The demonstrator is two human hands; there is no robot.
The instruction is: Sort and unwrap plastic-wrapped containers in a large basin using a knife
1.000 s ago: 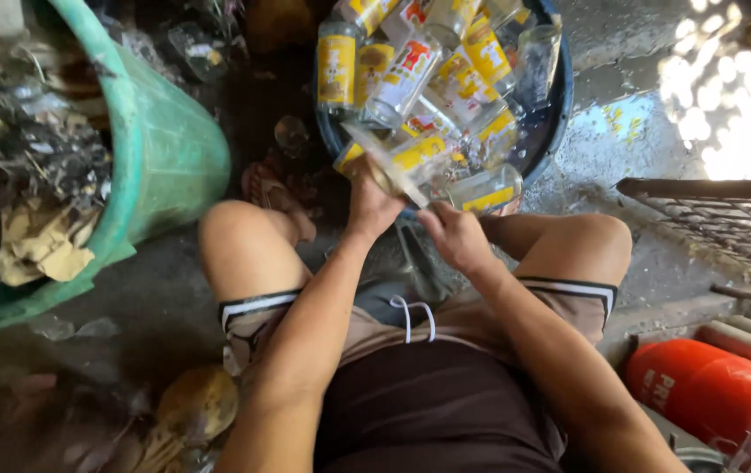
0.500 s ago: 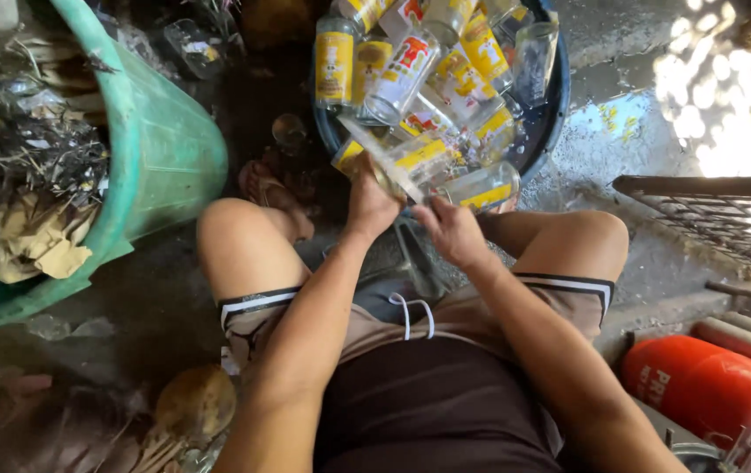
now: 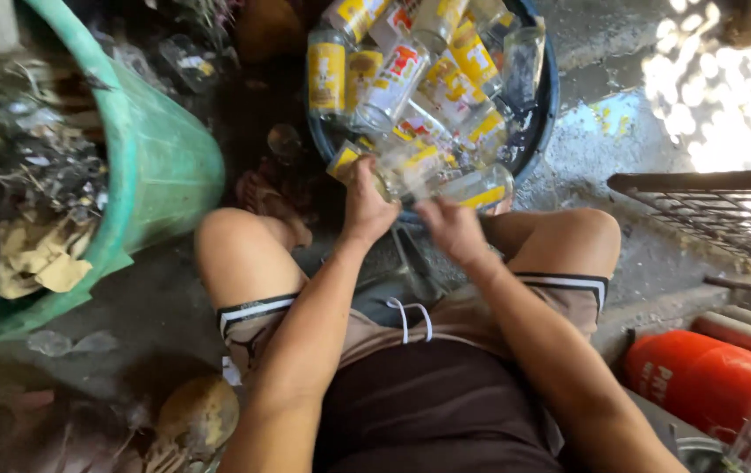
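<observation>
Knees and dark shorts of a seated person filled the near view, both forearms reaching forward. Left hand (image 3: 365, 203) had its fingers clenched around a clear glass bottle with a yellow label (image 3: 384, 171), held at the near rim of a dark round basin (image 3: 544, 123). Right hand (image 3: 451, 229), just beside it, was blurred; whether its fingers gripped anything could not be told. Beyond, the basin was heaped with labelled bottles (image 3: 410, 74), apparently unprocessed. To the left stood a green tub (image 3: 165, 166) of scraps.
</observation>
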